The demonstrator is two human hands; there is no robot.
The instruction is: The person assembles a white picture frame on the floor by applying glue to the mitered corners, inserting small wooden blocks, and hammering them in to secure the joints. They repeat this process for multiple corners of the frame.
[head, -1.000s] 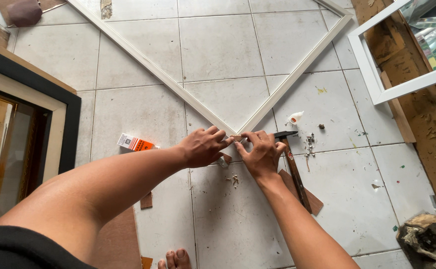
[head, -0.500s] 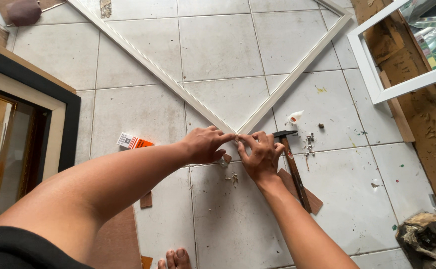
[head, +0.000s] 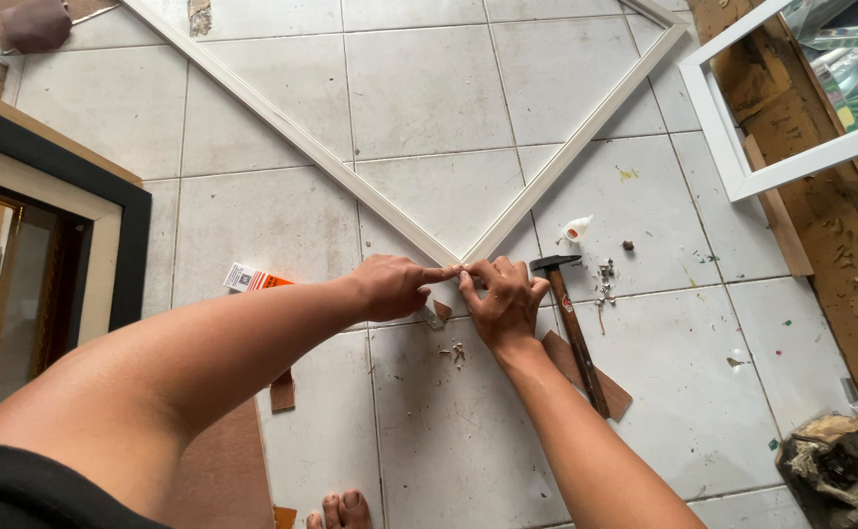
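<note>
Both hands meet at the near corner of a white frame (head: 370,191) lying flat on the tiled floor (head: 419,88). The frame is thin, painted moulding, two long straight rails joined in a V at the mitred corner, just in front of the fingertips. Left hand (head: 395,287) grip: fingers curled loosely, index stretched out and pressing on the corner joint; can't tell if anything small is pinched under it. Right hand (head: 502,299) grip: fingers bent and bunched, tips on the same corner, touching the left index; what it holds, if anything, is hidden.

Just beside the right hand lies a hammer (head: 574,328), dark metal head, long slim wooden handle, its lower end resting on a flat brown board scrap (head: 613,394). Small white glue bottle (head: 576,229) on its side near the hammer head, with a scatter of small metal bits (head: 605,284) close by. Flat orange-and-white box (head: 255,280) left of the left wrist. Floor is pale glossy square tile, dusty, with wood chips (head: 455,351) under the hands. Black and beige thick picture frame (head: 106,211) at left. Second white frame (head: 733,147), broader and flat, at top right over rough brown boards (head: 831,225).
</note>
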